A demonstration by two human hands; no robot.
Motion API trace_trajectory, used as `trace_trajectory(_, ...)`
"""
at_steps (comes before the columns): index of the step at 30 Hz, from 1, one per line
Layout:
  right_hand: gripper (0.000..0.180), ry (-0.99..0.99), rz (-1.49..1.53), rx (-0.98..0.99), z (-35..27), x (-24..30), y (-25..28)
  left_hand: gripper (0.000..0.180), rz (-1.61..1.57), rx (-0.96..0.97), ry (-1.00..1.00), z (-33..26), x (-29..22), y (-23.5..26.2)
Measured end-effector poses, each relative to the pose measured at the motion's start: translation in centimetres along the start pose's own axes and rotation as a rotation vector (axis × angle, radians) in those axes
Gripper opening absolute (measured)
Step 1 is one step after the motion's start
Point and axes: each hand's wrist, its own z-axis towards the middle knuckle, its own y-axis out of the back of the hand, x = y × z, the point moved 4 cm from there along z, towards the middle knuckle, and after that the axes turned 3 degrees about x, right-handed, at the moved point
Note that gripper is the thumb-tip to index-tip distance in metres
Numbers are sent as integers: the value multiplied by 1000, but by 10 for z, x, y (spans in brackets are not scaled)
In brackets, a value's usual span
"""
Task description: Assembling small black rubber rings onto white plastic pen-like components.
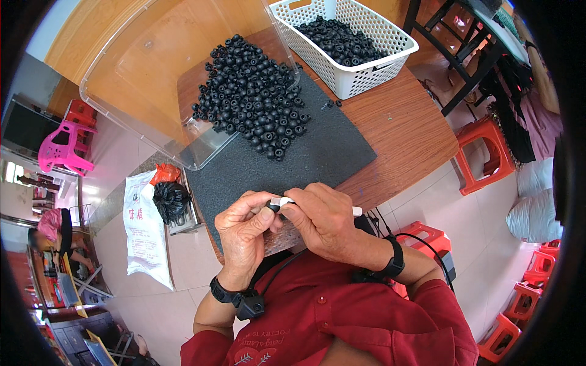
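One black piece (273,208) in work, one white tool (357,211) at it, many more pieces past counting

Two bare hands meet over the near edge of one wooden table (406,137). The left hand (247,226) pinches the single black piece between thumb and fingers; the right hand (323,219) is closed around the slim white tool, just beside it. One white end sticks out past the right hand and a bit of white shows at the fingertips (the middle is covered, so its full shape is hard to make out).

One dark mat (332,143) lies under one heap of black pieces (253,100), which spills from the mouth of one clear bin (137,79), its upper edge cut off by the frame. One white basket (375,73) holds a second lot (339,39). Both lots overlap too much to count; a couple of loose bits (334,103) lie near the basket.

Two black wristbands (395,256) show, one per wrist. On the floor at left are one white sack (143,232), one black bag (170,201) and one orange-red bag (166,173). One pink chair (66,148) stands beyond. At right, one person (540,116) is partly cut off by the dark rim.
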Motion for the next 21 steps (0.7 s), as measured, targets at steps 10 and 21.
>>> trace_trajectory(10,12,-28,41,-7,1,-2,1,22,-26,3,-31,0,2,1)
trace_trajectory(21,13,-21,0,5,0,-3,0,20,31,-21,-7,0,3,1)
